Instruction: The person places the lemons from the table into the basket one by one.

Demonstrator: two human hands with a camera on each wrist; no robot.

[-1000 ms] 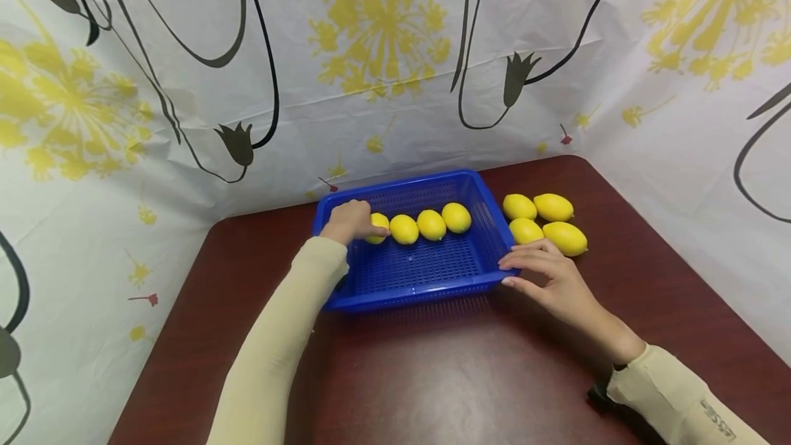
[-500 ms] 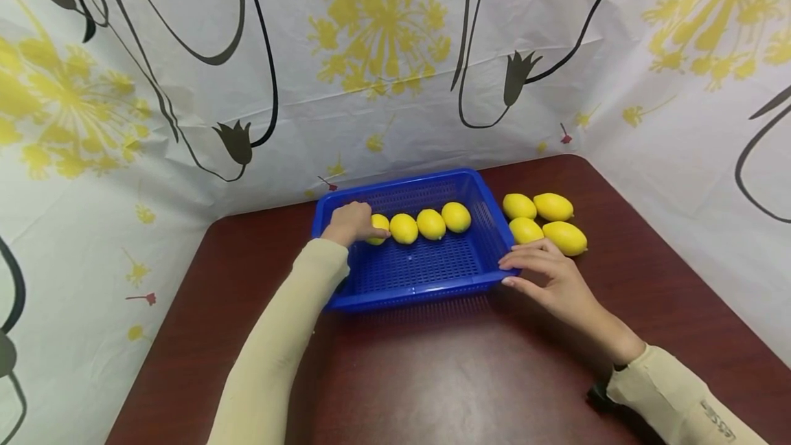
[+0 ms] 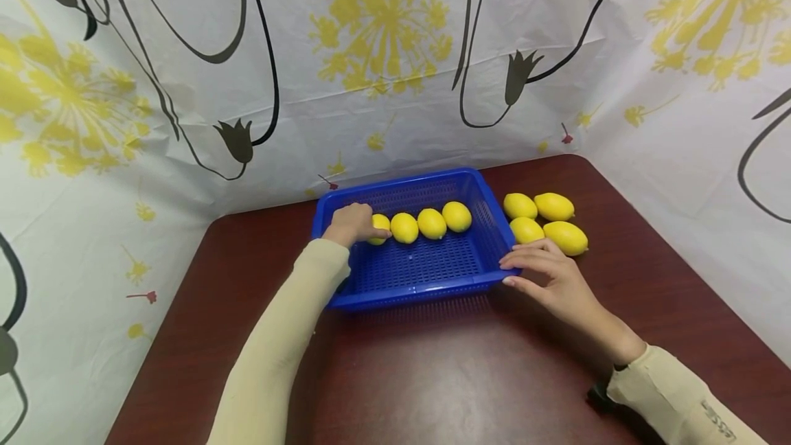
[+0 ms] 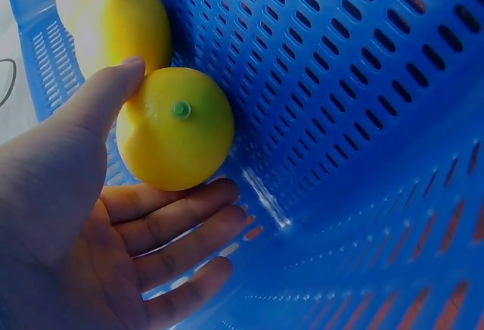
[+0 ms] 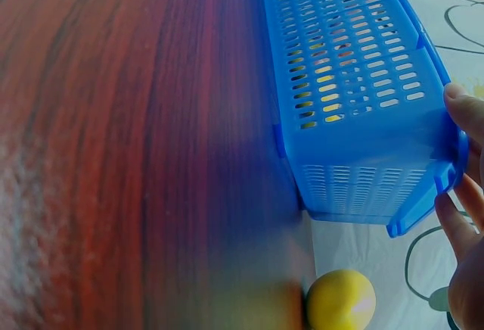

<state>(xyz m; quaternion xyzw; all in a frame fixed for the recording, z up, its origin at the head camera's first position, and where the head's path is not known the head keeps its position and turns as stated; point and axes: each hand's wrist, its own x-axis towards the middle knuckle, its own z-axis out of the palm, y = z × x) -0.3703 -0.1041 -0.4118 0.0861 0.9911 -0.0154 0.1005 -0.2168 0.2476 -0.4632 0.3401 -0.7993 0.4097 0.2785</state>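
Observation:
A blue perforated plastic basket (image 3: 414,290) stands on the table with a row of yellow lemons along its inside. My left hand (image 3: 351,222) reaches in at the left end and holds the leftmost lemon (image 4: 175,129). In the left wrist view the thumb lies on one side of this lemon and the fingers on the other, its green stem tip facing the camera. A neighbouring lemon (image 3: 404,228) sits right beside it. My right hand (image 3: 556,280) grips the basket's rim at the near right corner, thumb and fingertips at the edge (image 5: 458,144).
Several more lemons (image 3: 565,238) lie in a cluster on the dark red-brown table (image 3: 426,376), just right of the basket. A white sheet (image 3: 383,136) with printed flowers hangs behind the table and along its sides.

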